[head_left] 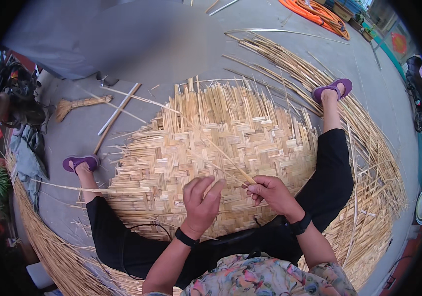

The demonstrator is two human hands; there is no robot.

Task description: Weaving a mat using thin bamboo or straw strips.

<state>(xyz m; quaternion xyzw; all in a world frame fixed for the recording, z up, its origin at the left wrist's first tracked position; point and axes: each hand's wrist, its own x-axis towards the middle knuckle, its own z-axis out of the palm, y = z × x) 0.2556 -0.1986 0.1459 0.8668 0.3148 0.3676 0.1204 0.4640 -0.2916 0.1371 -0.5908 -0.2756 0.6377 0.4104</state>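
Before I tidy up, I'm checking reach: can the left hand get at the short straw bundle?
Probably not without leaning: the short straw bundle lies on the floor beyond the left foot, well away from the left hand.

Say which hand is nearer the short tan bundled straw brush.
Left. The left hand is above the pale woven cane mat, lower in view and right of the brush; the right hand is farther right, pinching a thin tan cane strip.
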